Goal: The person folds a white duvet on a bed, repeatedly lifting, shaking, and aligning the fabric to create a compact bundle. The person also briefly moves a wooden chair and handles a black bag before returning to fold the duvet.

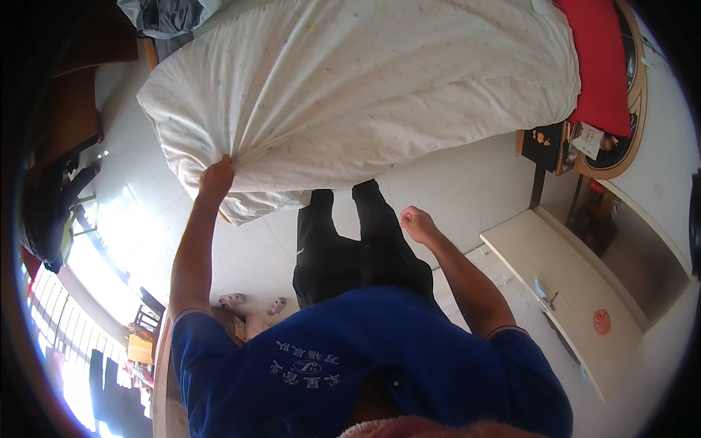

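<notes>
A white quilt or sheet with a faint small print (383,93) is spread over a bed in front of me. My left hand (217,178) grips its near left part, and folds fan out from my fingers. One corner of the cloth hangs low beside my left forearm. My right hand (417,223) hangs in the air by my right thigh, fingers curled, touching no cloth; nothing shows in it. A red pillow or folded red cloth (597,65) lies at the bed's right end, against the wooden headboard (638,104).
A bedside cabinet (542,145) with small items stands at the right, near an open white door (564,290). Pink clogs (232,300) lie on the tiled floor behind me at the left. A plastic bag (170,16) sits at the bed's far left end.
</notes>
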Motion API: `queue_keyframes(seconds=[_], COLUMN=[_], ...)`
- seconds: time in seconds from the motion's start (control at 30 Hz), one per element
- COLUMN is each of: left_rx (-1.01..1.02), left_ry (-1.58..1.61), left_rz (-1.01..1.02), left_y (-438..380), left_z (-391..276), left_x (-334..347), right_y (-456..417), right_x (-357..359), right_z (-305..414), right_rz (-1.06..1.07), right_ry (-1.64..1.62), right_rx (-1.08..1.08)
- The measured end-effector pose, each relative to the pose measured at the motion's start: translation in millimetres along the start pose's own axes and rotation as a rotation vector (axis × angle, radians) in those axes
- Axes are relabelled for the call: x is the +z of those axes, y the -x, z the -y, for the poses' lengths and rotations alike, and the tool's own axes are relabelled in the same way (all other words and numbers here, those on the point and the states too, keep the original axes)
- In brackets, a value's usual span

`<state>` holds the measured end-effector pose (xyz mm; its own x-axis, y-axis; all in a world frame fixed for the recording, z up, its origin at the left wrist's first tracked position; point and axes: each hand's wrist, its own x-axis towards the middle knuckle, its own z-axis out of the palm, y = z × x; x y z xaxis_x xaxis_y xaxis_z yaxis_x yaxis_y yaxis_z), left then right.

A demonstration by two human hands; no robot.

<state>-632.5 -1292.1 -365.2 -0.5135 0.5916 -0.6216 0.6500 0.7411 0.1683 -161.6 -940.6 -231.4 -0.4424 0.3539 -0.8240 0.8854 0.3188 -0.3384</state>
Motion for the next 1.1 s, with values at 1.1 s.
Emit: queue_keyframes(seconds=[1.1], left_rx=[-0.917], left_ry=[0.418], left_rz=[-0.314], left_y=[27], left_z=[96], left_x=[8], right_y=[-54], right_x=[0], right_z=[65], right_rz=[0.105], right_ry=[0.004], right_rx=[-0.135])
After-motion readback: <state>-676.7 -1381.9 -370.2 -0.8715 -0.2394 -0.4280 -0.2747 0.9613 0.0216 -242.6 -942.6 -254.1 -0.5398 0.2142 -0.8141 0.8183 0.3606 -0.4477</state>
